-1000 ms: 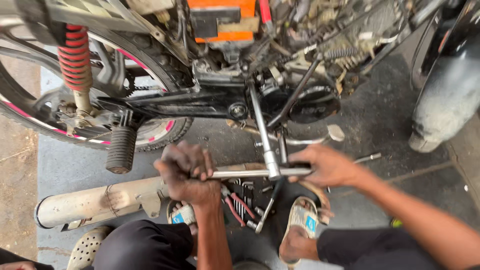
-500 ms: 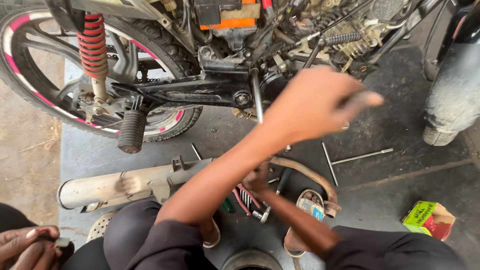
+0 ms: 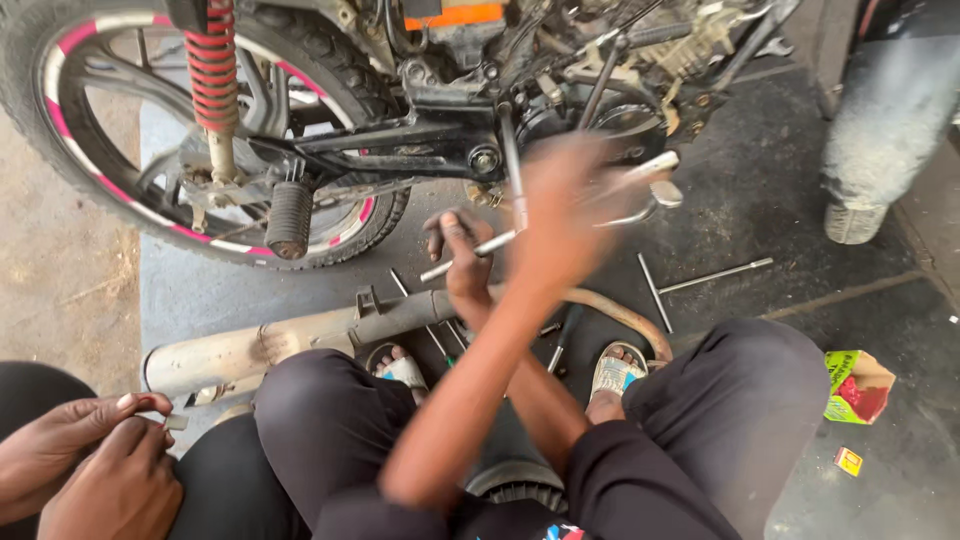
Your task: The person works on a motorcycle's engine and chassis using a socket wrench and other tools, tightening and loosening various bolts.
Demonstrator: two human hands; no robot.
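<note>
I squat beside a motorcycle with my arms crossed. My right hand (image 3: 462, 252) grips the lower end of a long metal bar (image 3: 492, 245) that slants up to the right towards the engine. My left hand (image 3: 572, 200) is blurred by motion and seems closed around the bar's upper part, whose tip (image 3: 655, 163) sticks out past it. Both hands are just below the swingarm pivot (image 3: 486, 160) of the motorcycle frame. My sandalled feet (image 3: 612, 372) rest on the dark ground below.
A detached exhaust pipe (image 3: 300, 340) lies on the ground in front of my knees. Loose metal rods (image 3: 715, 275) lie to the right. The rear wheel (image 3: 95, 170), red shock spring (image 3: 212, 70) and foot peg (image 3: 290, 220) are at left. Another person's hands (image 3: 85, 465) are bottom left, someone's leg (image 3: 880, 130) top right, a small box (image 3: 855, 385) right.
My arms have crossed: the left hand swung up and right over the right arm, now blurred on the bar's upper part. The right hand moved left and low on the bar.
</note>
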